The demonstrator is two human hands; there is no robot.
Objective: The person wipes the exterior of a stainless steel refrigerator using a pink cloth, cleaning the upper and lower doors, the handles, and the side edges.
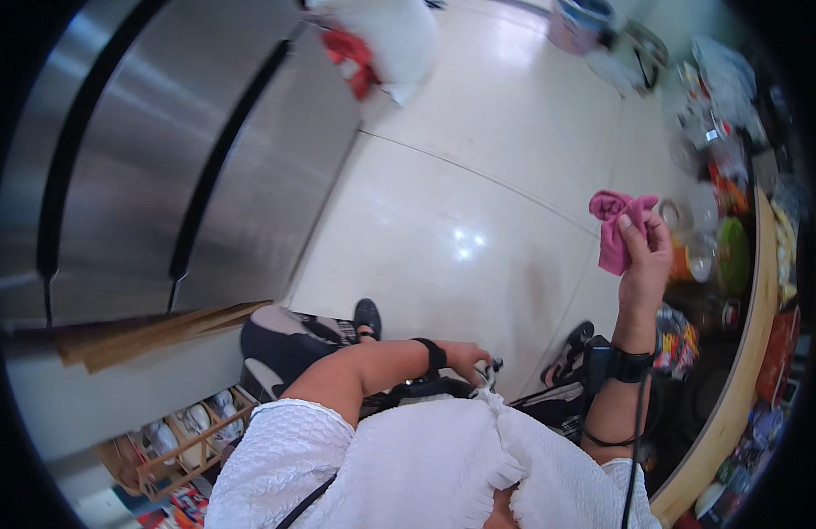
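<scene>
Pinched between the thumb and fingers of my right hand (644, 248) is a crumpled pink cloth (616, 231), raised off to the right above the floor. My left hand (470, 362) is in front of my waist, its fingers curled on a thin whitish strap or cord (488, 380) at the front of my white top (427, 456). A small dark piece shows beside those fingers; what it is cannot be told. Both forearms wear black bands, and a dark device with a cable is by the right one.
Stainless-steel doors (249, 185) with long black handles stand at left. A white sack (398, 46) and a bucket (576, 26) are on the tiled floor (441, 198). Along the right run cluttered containers, a green lid (732, 256) and a wooden edge (732, 390). A divided wooden rack (183, 456) is lower left.
</scene>
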